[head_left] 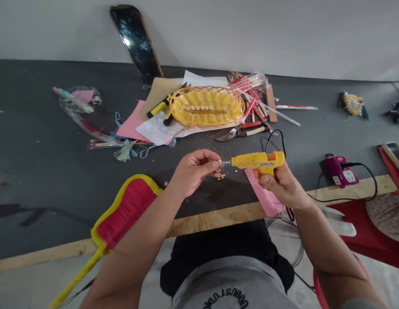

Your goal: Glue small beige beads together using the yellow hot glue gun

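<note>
A: Where do we have the glue gun (257, 161)?
B: Right of centre in the frame, in our right hand (285, 184). We wrap our fingers around its handle, and the nozzle points left.

A: And our left hand (197, 169)?
B: At the centre of the frame. We press its thumb and forefinger together, pinching a pale piece (219, 162) at the nozzle's tip. We cannot tell whether the two touch.

A: What do we see just below those fingertips?
B: Pale crumbs (221, 176), scattered on the dark table (41, 171). Right of them, under the gun, we see a pink sheet (265, 195) that hangs over the table's edge.

A: What do we find above our hands?
B: The yellow basket (225, 109), upper centre, with a row of small pale bits inside. Just below its right end we see shears (243, 131), and in the upper left a phone (135, 40) leans on the wall (251, 34).

A: And out at the sides?
B: At lower left we see a pink-and-yellow fan shape (127, 210), partly behind our left forearm. At right we see a purple box (341, 171) with a black cord (367, 166) plugged into it.
</note>
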The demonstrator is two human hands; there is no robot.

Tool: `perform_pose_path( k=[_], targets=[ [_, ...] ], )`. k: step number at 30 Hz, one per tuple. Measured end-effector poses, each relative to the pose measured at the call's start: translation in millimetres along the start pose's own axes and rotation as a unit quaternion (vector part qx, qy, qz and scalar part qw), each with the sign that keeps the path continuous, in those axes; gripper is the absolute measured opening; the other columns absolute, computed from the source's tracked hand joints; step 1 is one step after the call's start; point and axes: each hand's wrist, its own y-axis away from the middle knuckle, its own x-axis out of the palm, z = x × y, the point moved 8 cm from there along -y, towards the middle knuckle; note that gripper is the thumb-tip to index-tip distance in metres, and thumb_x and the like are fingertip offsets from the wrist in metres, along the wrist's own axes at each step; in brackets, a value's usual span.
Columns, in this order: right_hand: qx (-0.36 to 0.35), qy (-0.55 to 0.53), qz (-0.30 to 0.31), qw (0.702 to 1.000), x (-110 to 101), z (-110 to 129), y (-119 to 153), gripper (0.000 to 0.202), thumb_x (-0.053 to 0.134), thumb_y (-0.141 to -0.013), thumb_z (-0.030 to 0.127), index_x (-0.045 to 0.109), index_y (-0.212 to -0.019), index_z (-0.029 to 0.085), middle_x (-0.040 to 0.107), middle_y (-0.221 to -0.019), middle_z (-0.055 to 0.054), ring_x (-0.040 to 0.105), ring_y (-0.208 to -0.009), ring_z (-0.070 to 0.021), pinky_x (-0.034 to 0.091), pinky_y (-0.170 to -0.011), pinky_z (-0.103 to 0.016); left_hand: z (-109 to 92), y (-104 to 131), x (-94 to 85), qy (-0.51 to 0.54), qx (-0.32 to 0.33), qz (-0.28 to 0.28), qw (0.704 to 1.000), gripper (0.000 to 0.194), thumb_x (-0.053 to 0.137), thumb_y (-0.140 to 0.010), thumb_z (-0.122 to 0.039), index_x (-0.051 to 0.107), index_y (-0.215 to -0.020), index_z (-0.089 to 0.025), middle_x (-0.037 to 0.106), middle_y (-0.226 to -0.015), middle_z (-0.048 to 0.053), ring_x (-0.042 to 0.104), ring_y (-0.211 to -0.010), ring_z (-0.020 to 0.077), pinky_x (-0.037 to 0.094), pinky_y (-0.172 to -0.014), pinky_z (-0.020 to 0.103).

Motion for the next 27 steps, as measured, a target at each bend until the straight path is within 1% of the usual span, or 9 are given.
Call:
perform_pose_path(
  k=[6,10,14,18,21,24,27],
  targets=[
    [0.006,0.015,0.004,1.000,-1,1,-1,0.026,0.057,-0.099,0.045,0.051,-0.107,0.022,0.054,-0.087,-0.003,0.051,-0.072,-0.0135,0.042,-0.055,-0.026,-2,1,-0.5,-0.006,0.004,-0.012,1.000,0.034,0.095,-0.057,-0.033,0.075,-0.078,-0.016,0.071,-0.066,0.001,0.066,-0.060,0.0125,0.059,-0.058,0.023],
    [0.010,0.016,0.004,1.000,-1,-1,0,0.026,0.057,-0.099,0.045,0.050,-0.109,0.022,0.055,-0.087,-0.004,0.052,-0.074,-0.0146,0.042,-0.055,-0.026,-2,1,-1.2,-0.014,0.007,-0.020,1.000,0.034,0.095,-0.057,-0.034,0.074,-0.077,-0.016,0.071,-0.067,0.001,0.066,-0.060,0.0123,0.058,-0.059,0.024],
    [0.009,0.002,0.001,1.000,-2,-1,1,0.027,0.058,-0.099,0.043,0.046,-0.112,0.022,0.057,-0.092,-0.004,0.051,-0.071,-0.0132,0.041,-0.054,-0.025,-3,1,-0.9,-0.019,0.010,-0.021,1.000,0.034,0.095,-0.057,-0.035,0.075,-0.077,-0.016,0.071,-0.066,0.001,0.066,-0.059,0.0122,0.058,-0.059,0.024],
    [0.010,-0.015,0.003,1.000,-1,-4,1,0.027,0.059,-0.099,0.041,0.045,-0.115,0.024,0.059,-0.095,-0.004,0.050,-0.068,-0.0115,0.042,-0.054,-0.025,-4,1,-0.6,-0.018,0.013,-0.021,1.000,0.034,0.095,-0.057,-0.034,0.075,-0.077,-0.016,0.071,-0.067,0.000,0.066,-0.060,0.0118,0.058,-0.059,0.023],
    [0.008,-0.044,0.009,0.999,-1,-3,0,0.028,0.059,-0.099,0.042,0.046,-0.116,0.025,0.061,-0.095,-0.004,0.048,-0.062,-0.0098,0.041,-0.051,-0.024,-3,0,-0.5,-0.011,0.012,-0.020,1.000,0.033,0.095,-0.058,-0.033,0.075,-0.077,-0.016,0.071,-0.066,0.000,0.065,-0.059,0.0111,0.057,-0.059,0.022],
    [0.027,-0.051,0.003,0.998,-10,-2,-3,0.028,0.058,-0.098,0.047,0.050,-0.111,0.023,0.062,-0.087,-0.002,0.048,-0.056,-0.0095,0.037,-0.045,-0.024,-3,0,-1.4,-0.003,0.011,-0.027,1.000,0.033,0.095,-0.058,-0.032,0.075,-0.077,-0.016,0.073,-0.069,0.001,0.065,-0.059,0.0105,0.057,-0.059,0.022],
    [0.083,-0.036,-0.040,0.995,-35,-12,-9,0.037,0.060,-0.095,0.056,0.054,-0.104,0.021,0.061,-0.076,0.000,0.054,-0.056,-0.0111,0.042,-0.046,-0.024,-4,0,-4.0,0.003,0.013,-0.045,0.999,0.033,0.095,-0.057,-0.032,0.074,-0.077,-0.016,0.075,-0.072,0.002,0.064,-0.059,0.0098,0.056,-0.060,0.021]
  ],
)
